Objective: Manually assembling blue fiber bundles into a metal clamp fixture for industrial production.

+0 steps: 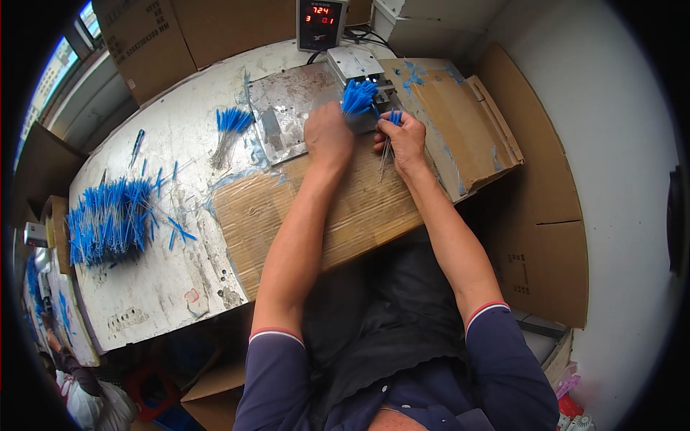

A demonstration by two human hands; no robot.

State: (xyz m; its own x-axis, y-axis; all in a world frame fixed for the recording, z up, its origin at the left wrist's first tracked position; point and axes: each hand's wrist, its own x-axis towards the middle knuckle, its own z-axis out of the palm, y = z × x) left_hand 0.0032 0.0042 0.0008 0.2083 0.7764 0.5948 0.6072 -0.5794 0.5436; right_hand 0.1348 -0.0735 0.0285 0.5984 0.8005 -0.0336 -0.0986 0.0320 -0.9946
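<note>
My left hand [329,136], slightly blurred, is closed round the lower part of a bundle of blue-tipped wires [359,98]; their blue ends fan out above it. To its right, my right hand [404,142] pinches a few thin wires [387,154]. Blue ends show over the fingers and pale, thin lengths hang below. Both hands are just in front of a small metal machine [356,63], beside a scuffed metal plate [277,108]. The exact contact between fingertips and machine is too small to tell.
A small blue-tipped bundle [231,122] lies left of the plate, and a large pile of blue-tipped wires [111,219] farther left with a pen [136,147] behind. A digital display box [320,25] stands at the back. Cardboard [316,223] covers the table's front; a cardboard box [467,129] sits right.
</note>
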